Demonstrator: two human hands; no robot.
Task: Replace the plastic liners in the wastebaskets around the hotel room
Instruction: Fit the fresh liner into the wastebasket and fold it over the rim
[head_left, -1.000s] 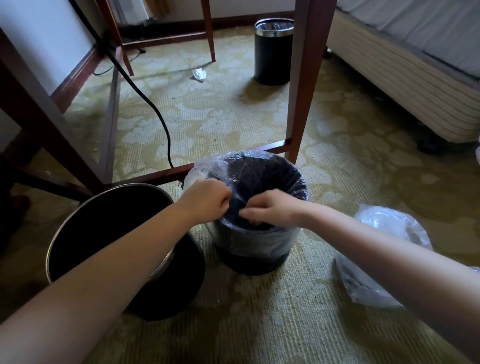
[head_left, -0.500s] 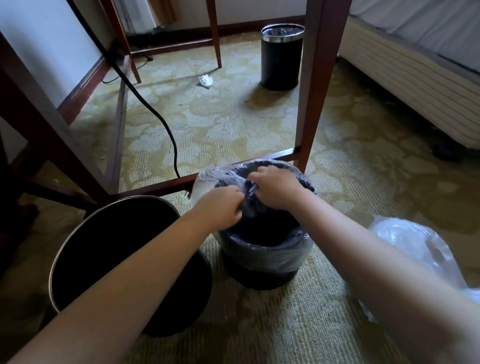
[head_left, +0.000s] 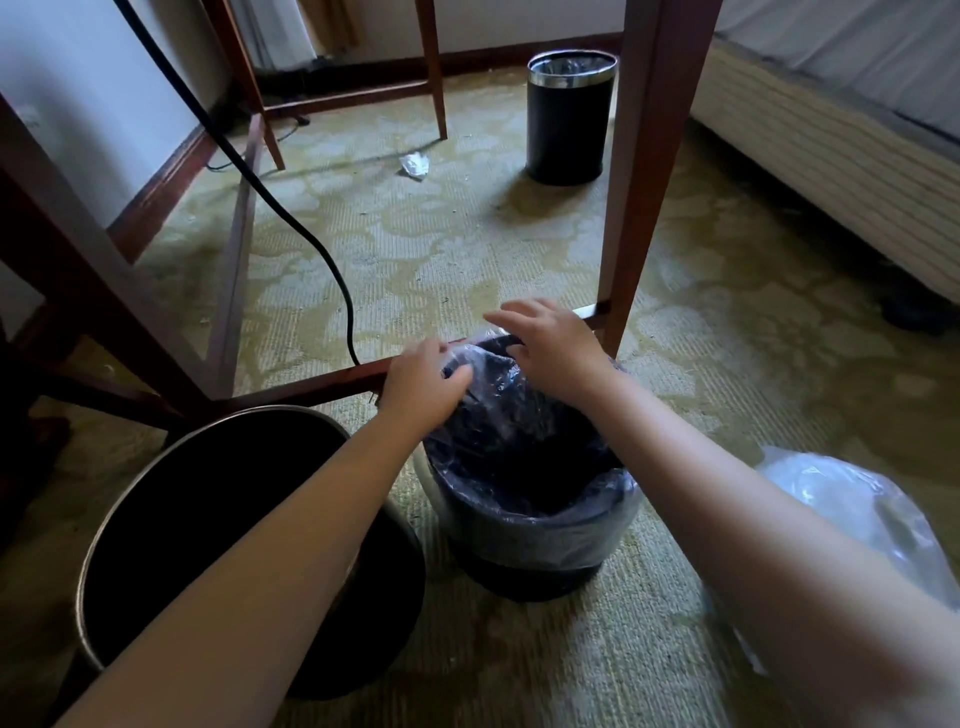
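Basket: the small round black wastebasket (head_left: 530, 577) stands on the patterned carpet just in front of me, beside the dark wooden table leg (head_left: 639, 208).
Liner: the thin clear plastic liner (head_left: 545, 535) sits inside it, folded over the near rim and bunched at the far rim.
Left hand: my left hand (head_left: 421, 389) has its fingers curled, pinching the bunched film at the far-left rim.
Right hand: my right hand (head_left: 550, 348) hovers palm down over the far rim with its fingers spread. I cannot tell whether they touch the film.
Nearby: the large black metal bin with a chrome rim (head_left: 218, 423) stands unlined just to my left. A crumpled clear used bag (head_left: 852, 509) lies to my right.
Risk, tearing: pulling the pinched film hard over the rim could split it.
Risk, slipping: if I let go before the far edge is folded down, the liner could slide into the basket.
Risk, tipping: the basket looks light, so a sideways tug could knock it over.
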